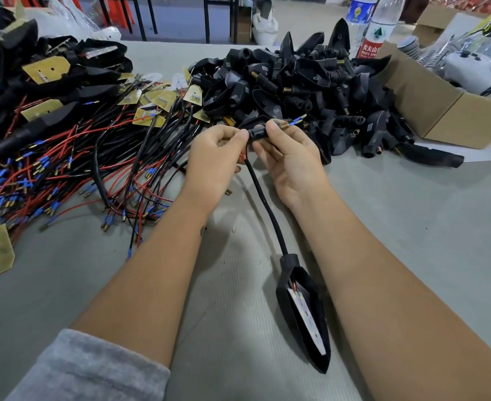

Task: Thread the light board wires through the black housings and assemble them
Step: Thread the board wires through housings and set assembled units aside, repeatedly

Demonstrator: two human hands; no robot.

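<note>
My left hand (215, 157) and my right hand (290, 157) meet above the middle of the table. Between their fingertips they pinch a small black stem housing (258, 131). A brass threaded end and blue-tipped wires (294, 121) stick out of it to the right. A black sleeved cable (263, 198) runs down from the stem to a pointed black lamp housing (305, 314) lying between my forearms. A white light board (306, 312) sits inside that housing, with red wire showing at its top.
A heap of black housings (310, 85) fills the far centre. Red and black wires with blue terminals (64, 169) and yellow light boards (148, 117) spread across the left. A cardboard box (429, 108) and water bottles (376, 27) stand at the far right.
</note>
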